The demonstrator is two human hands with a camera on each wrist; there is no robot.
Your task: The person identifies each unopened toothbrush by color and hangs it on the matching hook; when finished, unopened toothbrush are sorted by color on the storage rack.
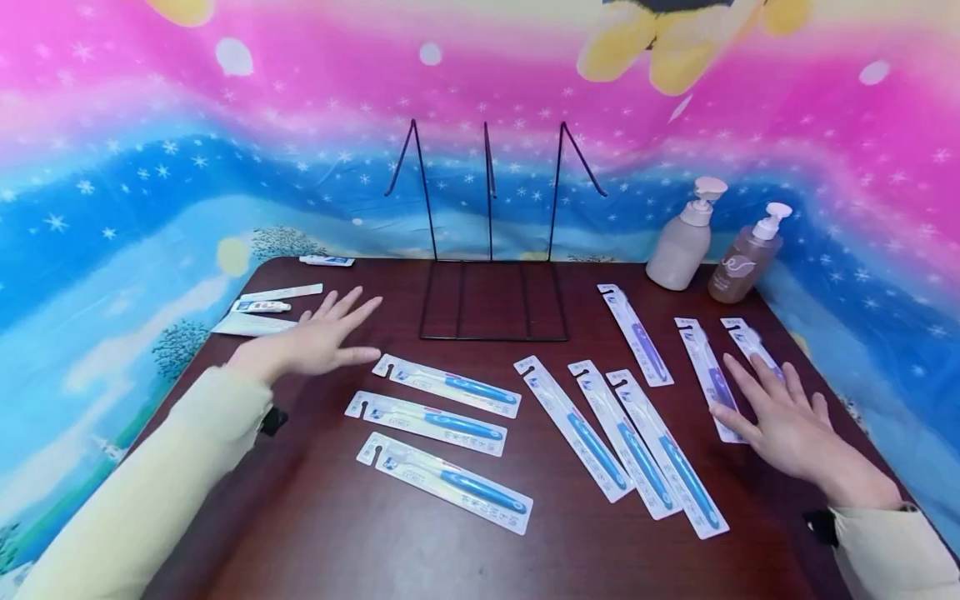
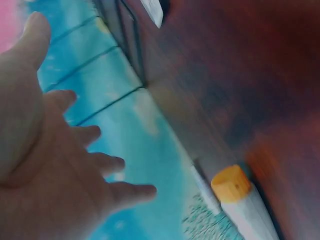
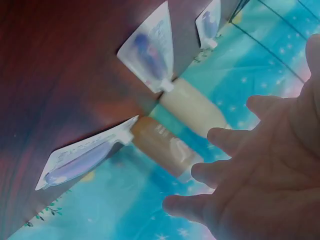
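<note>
My left hand [image 1: 318,337] hovers palm down with spread fingers, between the toothpaste tubes and the blue toothbrushes. It holds nothing. Beside it lie a toothpaste tube [image 1: 261,307], a white tube [image 1: 253,324] and a slim pale pack [image 1: 282,292]. To its right are three packaged blue toothbrushes, the nearest a blister pack [image 1: 450,385]. My right hand [image 1: 787,417], also spread and holding nothing, is over the right side and overlaps a purple toothbrush pack [image 1: 750,342]. Just left of it lies another purple toothbrush pack [image 1: 708,379]. In the left wrist view a tube with an orange cap [image 2: 232,182] shows.
A black wire rack [image 1: 491,337] stands at the back centre. Two pump bottles, one white [image 1: 681,246] and one brown [image 1: 744,265], stand back right. Three blue toothbrush packs [image 1: 645,454] lie slanted right of centre; a third purple one [image 1: 636,335] lies behind them. Another tube [image 1: 327,262] lies back left.
</note>
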